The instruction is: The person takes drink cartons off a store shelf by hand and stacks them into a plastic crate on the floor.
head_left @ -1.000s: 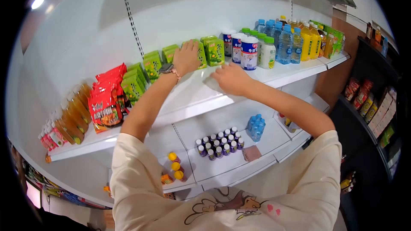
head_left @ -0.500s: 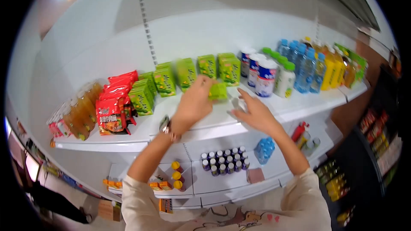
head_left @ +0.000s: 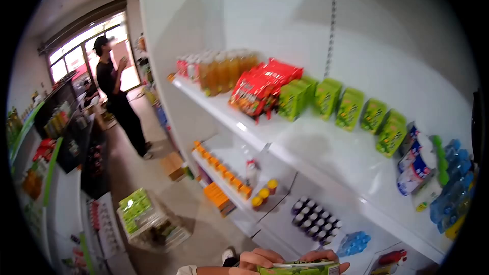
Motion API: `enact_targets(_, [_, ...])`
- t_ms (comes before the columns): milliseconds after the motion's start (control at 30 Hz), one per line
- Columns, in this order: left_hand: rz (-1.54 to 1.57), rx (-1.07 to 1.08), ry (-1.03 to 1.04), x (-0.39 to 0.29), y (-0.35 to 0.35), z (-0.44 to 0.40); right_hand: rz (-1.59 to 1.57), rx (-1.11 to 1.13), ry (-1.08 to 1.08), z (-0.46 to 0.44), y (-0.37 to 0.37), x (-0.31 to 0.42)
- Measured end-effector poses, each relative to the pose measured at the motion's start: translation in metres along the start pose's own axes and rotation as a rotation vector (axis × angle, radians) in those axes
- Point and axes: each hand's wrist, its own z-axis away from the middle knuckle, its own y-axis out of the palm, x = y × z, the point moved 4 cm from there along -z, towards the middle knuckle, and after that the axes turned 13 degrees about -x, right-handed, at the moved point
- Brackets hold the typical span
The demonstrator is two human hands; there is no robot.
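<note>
At the bottom edge, my left hand (head_left: 254,260) is closed on a green box (head_left: 300,269), seen partly. My right hand (head_left: 326,255) grips the same box at its far side, only its fingers showing. On the upper shelf (head_left: 326,147) above them, green boxes (head_left: 350,109) stand in several groups. Red packets (head_left: 262,86) lie to their left, beside amber bottles (head_left: 224,74). Blue and white cans (head_left: 417,163) are at the right, next to blue-capped water bottles (head_left: 451,188).
An open carton (head_left: 153,229) with green boxes on top sits on the aisle floor. A person (head_left: 114,86) in dark clothes stands in the aisle, another sits behind. The lower shelf holds dark bottles (head_left: 316,219) and orange boxes (head_left: 221,170). Another shelf unit (head_left: 71,188) lines the left.
The view has swung left, bringing the aisle and carton into sight. My hands have come away from the upper shelf down to the bottom edge, and both now hold a green box.
</note>
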Motion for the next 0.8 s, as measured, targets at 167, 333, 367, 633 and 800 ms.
enact_targets(167, [0.448, 0.134, 0.255, -0.024, 0.079, 0.038, 0.321, 0.107, -0.863, 0.004, 0.103, -0.015])
enact_targets(333, [1.212, 0.199, -0.482, -0.028, 0.065, 0.086, -0.024, 0.308, -0.850, 0.022, 0.163, -0.079])
enact_targets(367, [1.253, 0.207, -0.338, -0.036, 0.055, 0.098, -0.083, 0.342, -0.845, 0.026, 0.177, -0.095])
enact_targets(633, [0.167, -0.115, 0.850, -0.211, -0.035, 0.166, -0.415, 0.541, -0.763, 0.069, 0.299, -0.211])
enact_targets(800, [-0.171, -0.338, 1.124, -0.296, -0.090, 0.221, -0.467, 0.832, -0.332, 0.068, 0.327, -0.282])
